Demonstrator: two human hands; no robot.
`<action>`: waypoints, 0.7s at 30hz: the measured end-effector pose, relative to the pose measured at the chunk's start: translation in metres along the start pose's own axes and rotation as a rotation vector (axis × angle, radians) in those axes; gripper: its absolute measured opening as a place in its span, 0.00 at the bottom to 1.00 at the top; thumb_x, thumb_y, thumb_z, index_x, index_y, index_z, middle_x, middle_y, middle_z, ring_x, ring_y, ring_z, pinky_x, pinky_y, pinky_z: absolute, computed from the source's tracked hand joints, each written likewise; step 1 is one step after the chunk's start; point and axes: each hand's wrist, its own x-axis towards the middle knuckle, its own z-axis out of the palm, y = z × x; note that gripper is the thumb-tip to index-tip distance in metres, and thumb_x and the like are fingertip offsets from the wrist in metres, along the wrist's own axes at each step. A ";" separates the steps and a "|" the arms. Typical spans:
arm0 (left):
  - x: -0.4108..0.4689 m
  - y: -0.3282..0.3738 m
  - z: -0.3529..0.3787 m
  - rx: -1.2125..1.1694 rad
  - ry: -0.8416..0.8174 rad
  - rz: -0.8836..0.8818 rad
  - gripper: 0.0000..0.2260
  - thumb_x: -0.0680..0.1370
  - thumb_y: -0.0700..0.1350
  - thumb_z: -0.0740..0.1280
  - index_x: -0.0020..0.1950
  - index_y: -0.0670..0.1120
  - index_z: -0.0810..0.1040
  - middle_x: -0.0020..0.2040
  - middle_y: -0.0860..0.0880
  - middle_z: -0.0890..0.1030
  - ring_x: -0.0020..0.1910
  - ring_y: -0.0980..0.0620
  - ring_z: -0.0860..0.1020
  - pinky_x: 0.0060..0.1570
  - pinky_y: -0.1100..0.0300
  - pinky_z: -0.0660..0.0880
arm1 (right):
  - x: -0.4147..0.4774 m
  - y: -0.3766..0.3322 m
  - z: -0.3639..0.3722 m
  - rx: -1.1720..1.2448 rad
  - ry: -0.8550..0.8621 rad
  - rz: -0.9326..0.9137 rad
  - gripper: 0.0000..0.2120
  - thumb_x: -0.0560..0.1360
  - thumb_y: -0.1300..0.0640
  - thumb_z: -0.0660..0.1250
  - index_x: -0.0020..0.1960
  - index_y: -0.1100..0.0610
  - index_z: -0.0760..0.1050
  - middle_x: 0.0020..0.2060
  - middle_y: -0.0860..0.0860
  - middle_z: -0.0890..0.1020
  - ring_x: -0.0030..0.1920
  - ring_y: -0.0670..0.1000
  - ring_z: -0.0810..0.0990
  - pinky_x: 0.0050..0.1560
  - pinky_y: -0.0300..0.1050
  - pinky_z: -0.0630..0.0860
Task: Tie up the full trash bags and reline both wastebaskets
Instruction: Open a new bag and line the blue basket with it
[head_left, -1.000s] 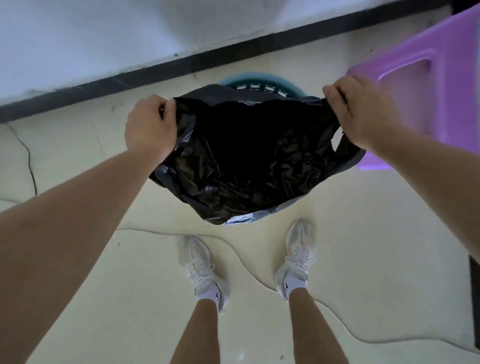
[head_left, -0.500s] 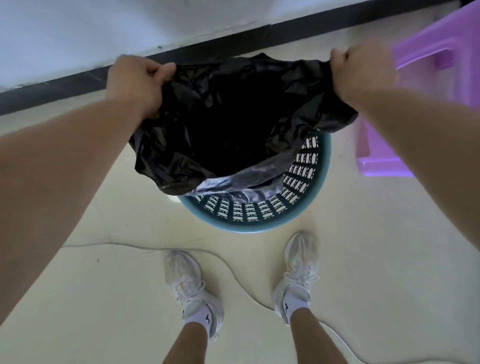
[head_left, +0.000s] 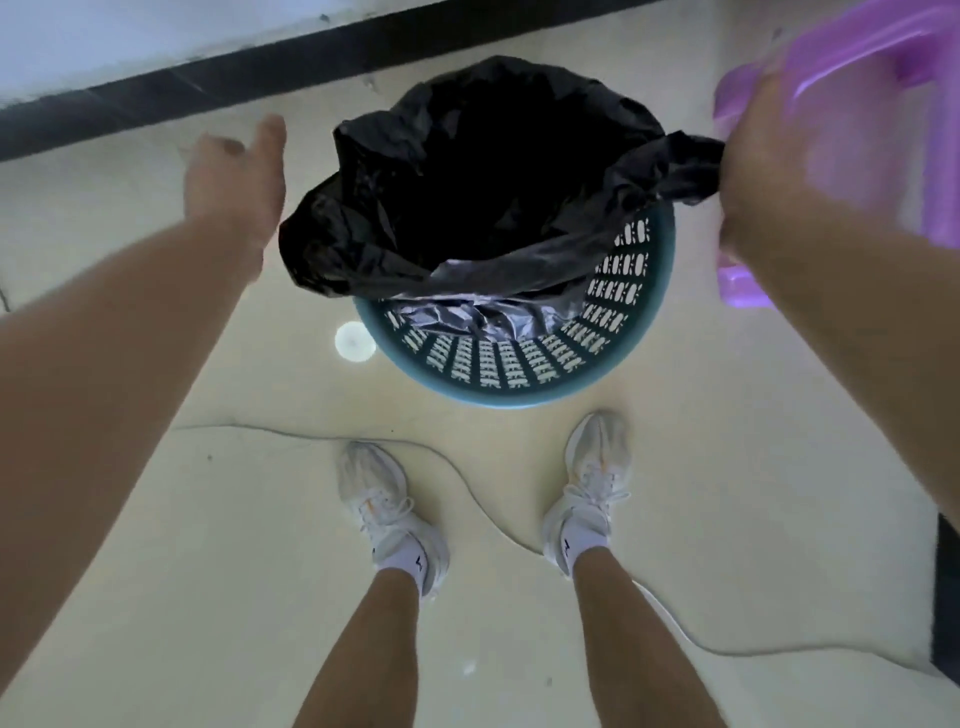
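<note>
Stands over one teal wastebasket (head_left: 519, 397), upper centre of frame; pinches right edge of one black trash bag (head_left: 363, 249) with right grip (head_left: 748, 176), mouth upward, stretched left to right in basket; holds left grip (head_left: 234, 171) spread, off bag

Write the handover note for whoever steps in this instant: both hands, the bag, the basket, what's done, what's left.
Left hand: open, holding nothing, beside the bag's left side.
Right hand: grips the right edge of the black trash bag.
Bag: mouth open, its bottom inside the teal wastebasket. Its left side droops outside over the rim, and the near rim is uncovered.
A purple stool stands just right of the basket.
Done: the liner is in this basket.
Left: fold the bag's edge over the rim all round. The second wastebasket and the full bags are not in view.
</note>
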 end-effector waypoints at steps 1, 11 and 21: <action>-0.013 -0.008 -0.005 0.031 0.031 -0.009 0.33 0.70 0.70 0.61 0.67 0.49 0.71 0.62 0.50 0.75 0.61 0.45 0.75 0.58 0.50 0.74 | -0.024 0.000 -0.007 -0.034 0.037 0.031 0.62 0.52 0.12 0.52 0.79 0.43 0.55 0.76 0.50 0.65 0.74 0.57 0.65 0.69 0.67 0.61; -0.131 -0.057 0.025 -0.461 0.014 -0.278 0.24 0.68 0.54 0.74 0.58 0.43 0.74 0.52 0.50 0.80 0.50 0.51 0.80 0.56 0.51 0.78 | -0.151 0.071 0.002 -0.155 0.016 0.038 0.41 0.69 0.42 0.66 0.76 0.56 0.58 0.66 0.58 0.75 0.62 0.61 0.78 0.63 0.59 0.76; -0.156 -0.126 0.066 -0.639 0.086 -0.466 0.05 0.80 0.41 0.61 0.52 0.45 0.76 0.51 0.43 0.82 0.41 0.48 0.83 0.41 0.56 0.82 | -0.141 0.152 -0.036 0.245 0.027 0.292 0.11 0.83 0.56 0.60 0.43 0.54 0.75 0.52 0.58 0.83 0.45 0.54 0.84 0.41 0.44 0.83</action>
